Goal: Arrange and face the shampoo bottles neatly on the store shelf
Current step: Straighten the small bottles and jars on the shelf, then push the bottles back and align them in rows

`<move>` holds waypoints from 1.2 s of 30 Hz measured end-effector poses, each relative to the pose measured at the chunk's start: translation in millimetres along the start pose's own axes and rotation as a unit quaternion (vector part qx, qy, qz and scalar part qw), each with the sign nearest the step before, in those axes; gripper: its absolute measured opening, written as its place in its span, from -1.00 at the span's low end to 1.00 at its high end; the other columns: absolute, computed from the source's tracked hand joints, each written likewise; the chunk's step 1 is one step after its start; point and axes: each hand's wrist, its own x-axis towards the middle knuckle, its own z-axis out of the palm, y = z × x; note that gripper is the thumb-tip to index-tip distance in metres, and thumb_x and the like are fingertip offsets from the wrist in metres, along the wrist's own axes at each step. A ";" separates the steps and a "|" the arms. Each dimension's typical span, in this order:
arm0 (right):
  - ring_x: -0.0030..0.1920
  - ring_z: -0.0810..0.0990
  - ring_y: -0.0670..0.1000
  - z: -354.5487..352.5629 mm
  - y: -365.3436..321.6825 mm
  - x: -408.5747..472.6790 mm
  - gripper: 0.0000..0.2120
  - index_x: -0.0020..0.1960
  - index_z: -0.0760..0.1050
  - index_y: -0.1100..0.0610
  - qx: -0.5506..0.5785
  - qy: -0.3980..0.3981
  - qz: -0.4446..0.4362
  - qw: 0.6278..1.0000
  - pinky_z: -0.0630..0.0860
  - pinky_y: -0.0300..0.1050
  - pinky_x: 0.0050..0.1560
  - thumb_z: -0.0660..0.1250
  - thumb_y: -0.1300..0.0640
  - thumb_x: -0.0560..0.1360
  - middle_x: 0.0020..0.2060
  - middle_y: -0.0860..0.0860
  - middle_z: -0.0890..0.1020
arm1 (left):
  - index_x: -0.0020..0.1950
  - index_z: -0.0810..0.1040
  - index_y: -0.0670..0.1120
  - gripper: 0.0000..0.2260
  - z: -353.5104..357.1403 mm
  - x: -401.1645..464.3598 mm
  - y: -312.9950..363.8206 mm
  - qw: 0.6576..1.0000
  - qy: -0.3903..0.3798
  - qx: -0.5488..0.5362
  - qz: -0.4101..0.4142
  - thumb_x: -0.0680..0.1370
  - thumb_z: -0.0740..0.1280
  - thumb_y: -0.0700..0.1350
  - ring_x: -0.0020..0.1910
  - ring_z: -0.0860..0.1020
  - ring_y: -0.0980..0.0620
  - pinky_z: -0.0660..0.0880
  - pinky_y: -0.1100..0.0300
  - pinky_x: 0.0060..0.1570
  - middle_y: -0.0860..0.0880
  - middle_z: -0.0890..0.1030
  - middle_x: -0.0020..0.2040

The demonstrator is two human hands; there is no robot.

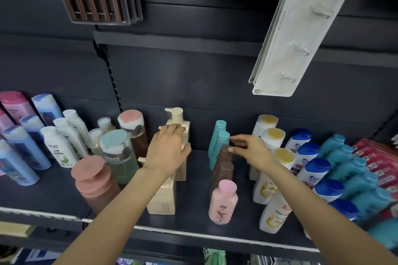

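A dark shelf (pixel 193 219) holds rows of shampoo bottles. My left hand (pixel 167 149) rests over the tops of the cream pump bottles (pixel 161 198) in the middle row, fingers curled around a pump head; the rear pump bottle (pixel 175 115) stands behind it. My right hand (pixel 251 149) pinches the cap of a brown bottle (pixel 225 153), with a second brown bottle (pixel 221 173) and a pink bottle (pixel 223 202) in front of it. Two teal tubes (pixel 219 135) stand behind that row.
White bottles with gold caps (pixel 273 178) and blue-capped bottles (pixel 318 170) fill the right. Salmon-lidded (pixel 92 180) and teal-lidded (pixel 116 153) jars and blue and white bottles (pixel 58 144) fill the left. Hook packs (pixel 286 45) hang overhead. A gap of shelf lies between the two middle rows.
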 end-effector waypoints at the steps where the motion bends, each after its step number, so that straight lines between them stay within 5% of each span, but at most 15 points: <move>1: 0.23 0.52 -0.02 -9.2 -1.9 -0.1 -0.62 0.27 0.50 0.16 -0.012 0.014 -0.015 1.000 0.40 -0.25 0.17 0.40 0.19 0.47 0.20 0.01 0.57 | 0.37 0.38 -0.07 -0.61 0.6 3.7 6.2 1.000 0.011 -0.014 0.014 0.56 0.21 -0.01 0.33 0.33 -0.03 0.31 0.10 0.28 -0.02 0.42 0.33; 4: 0.19 0.54 -0.01 -39.3 -0.7 0.2 -0.68 0.24 0.53 0.15 -0.068 0.071 -0.037 0.994 0.33 -0.39 0.05 0.38 0.19 0.49 0.17 0.02 0.60 | 0.30 0.46 -0.06 -0.70 6.1 20.1 28.8 0.996 0.022 -0.072 0.054 0.58 0.21 -0.06 0.26 0.39 0.00 0.38 0.11 0.23 0.00 0.49 0.26; 7: 0.13 0.56 0.06 -61.2 12.9 4.3 -0.69 0.23 0.54 0.10 -0.142 0.113 -0.026 0.983 0.37 -0.25 0.05 0.36 0.16 0.50 0.17 0.06 0.59 | 0.28 0.47 -0.05 -0.73 20.2 39.2 53.1 0.992 -0.010 -0.105 0.072 0.59 0.20 -0.09 0.22 0.42 -0.01 0.38 0.09 0.20 -0.01 0.50 0.23; 16: 0.33 0.38 0.13 -80.7 47.8 22.5 -0.61 0.31 0.47 0.07 -0.238 0.046 0.007 0.970 0.36 -0.05 0.26 0.38 0.13 0.49 0.29 0.11 0.47 | 0.35 0.43 -0.09 -0.66 72.7 73.9 81.0 0.982 -0.110 -0.154 -0.020 0.58 0.26 -0.10 0.25 0.41 -0.14 0.36 0.00 0.27 -0.13 0.44 0.27; 21: 0.27 0.43 0.10 -87.4 53.1 25.9 -0.61 0.28 0.50 0.04 -0.230 0.025 -0.008 0.973 0.40 -0.06 0.21 0.41 0.13 0.46 0.24 0.10 0.50 | 0.32 0.45 -0.09 -0.61 78.4 87.7 78.9 0.974 -0.141 -0.170 -0.056 0.50 0.38 -0.14 0.14 0.50 -0.13 0.42 0.04 0.20 -0.17 0.51 0.17; 28: 0.20 0.44 0.10 -90.4 55.6 25.0 -0.61 0.27 0.51 0.04 -0.222 0.020 -0.029 0.974 0.43 -0.03 0.18 0.42 0.12 0.46 0.21 0.07 0.51 | 0.13 0.51 -0.11 -0.75 78.1 93.5 80.3 0.970 -0.136 -0.194 -0.057 0.47 0.40 -0.21 -0.02 0.54 -0.09 0.50 0.08 0.01 -0.15 0.56 0.04; 36: 0.25 0.42 0.09 -89.2 50.4 24.5 -0.59 0.30 0.48 0.06 -0.221 0.017 -0.019 0.975 0.42 -0.04 0.20 0.41 0.13 0.46 0.24 0.07 0.50 | 0.14 0.47 -0.10 -0.79 60.8 84.7 97.9 0.969 -0.042 -0.244 0.010 0.52 0.35 -0.20 -0.04 0.48 -0.03 0.45 0.17 -0.01 -0.02 0.45 -0.02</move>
